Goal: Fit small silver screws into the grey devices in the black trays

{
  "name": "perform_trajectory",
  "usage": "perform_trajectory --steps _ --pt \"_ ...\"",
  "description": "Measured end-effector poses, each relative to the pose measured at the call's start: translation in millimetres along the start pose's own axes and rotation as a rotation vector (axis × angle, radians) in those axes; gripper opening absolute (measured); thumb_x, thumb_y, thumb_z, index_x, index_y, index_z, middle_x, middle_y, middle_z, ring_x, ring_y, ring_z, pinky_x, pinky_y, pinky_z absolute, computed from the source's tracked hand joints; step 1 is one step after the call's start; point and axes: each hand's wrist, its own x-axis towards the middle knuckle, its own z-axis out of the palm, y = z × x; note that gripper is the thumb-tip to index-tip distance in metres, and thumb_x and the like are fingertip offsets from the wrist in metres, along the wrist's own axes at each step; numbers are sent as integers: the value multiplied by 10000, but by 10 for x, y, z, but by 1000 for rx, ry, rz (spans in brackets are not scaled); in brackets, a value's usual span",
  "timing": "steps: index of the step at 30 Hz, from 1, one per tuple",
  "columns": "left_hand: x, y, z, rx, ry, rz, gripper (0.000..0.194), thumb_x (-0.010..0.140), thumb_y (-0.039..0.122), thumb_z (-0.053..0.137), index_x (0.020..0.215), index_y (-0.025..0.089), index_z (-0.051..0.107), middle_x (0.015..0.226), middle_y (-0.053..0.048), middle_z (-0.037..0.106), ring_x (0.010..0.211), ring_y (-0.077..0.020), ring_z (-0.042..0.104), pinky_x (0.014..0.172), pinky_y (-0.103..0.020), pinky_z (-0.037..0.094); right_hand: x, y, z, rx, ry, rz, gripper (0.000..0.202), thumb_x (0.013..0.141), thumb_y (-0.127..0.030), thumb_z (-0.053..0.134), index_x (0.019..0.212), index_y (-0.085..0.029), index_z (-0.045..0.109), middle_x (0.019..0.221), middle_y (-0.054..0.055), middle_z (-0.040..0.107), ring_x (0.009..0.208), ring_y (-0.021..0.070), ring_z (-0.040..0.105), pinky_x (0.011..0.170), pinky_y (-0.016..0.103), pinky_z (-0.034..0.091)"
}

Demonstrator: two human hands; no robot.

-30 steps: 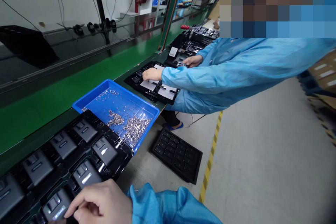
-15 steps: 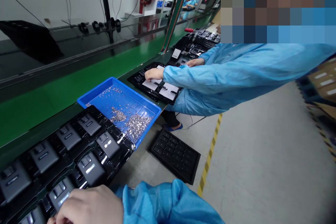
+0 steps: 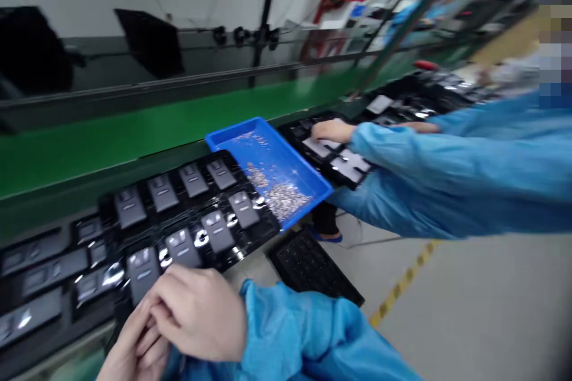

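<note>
My right hand [image 3: 196, 309] and my left hand [image 3: 129, 348] are pressed together at the near edge of a black moulded tray [image 3: 263, 232]. The right fingers curl over the left ones. The picture is blurred, and anything between the fingers is hidden. The tray holds two rows of small grey housings [image 3: 217, 229], the nearest of them right in front of my fingers. Both my sleeves are light blue.
A blue tray [image 3: 214, 141] with several small metal screws [image 3: 283, 196] touches the black tray on the right. Beyond it a co-worker in blue has a hand [image 3: 333, 130] on another black tray. A green conveyor belt [image 3: 134, 137] runs behind. A black tray [image 3: 313, 265] lies on the floor.
The camera has swung left and down, blurring the picture. My left hand has come into view and now meets my right hand at the tray's near edge.
</note>
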Motion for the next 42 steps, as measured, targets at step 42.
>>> perform_trajectory --steps 42 --pt "492 654 -1709 -893 -619 -8 311 974 241 441 822 81 660 666 36 377 474 -1 275 393 -93 194 1994 -668 1458 -816 -419 -844 152 937 -143 505 830 -183 605 917 35 675 766 166 571 616 304 357"
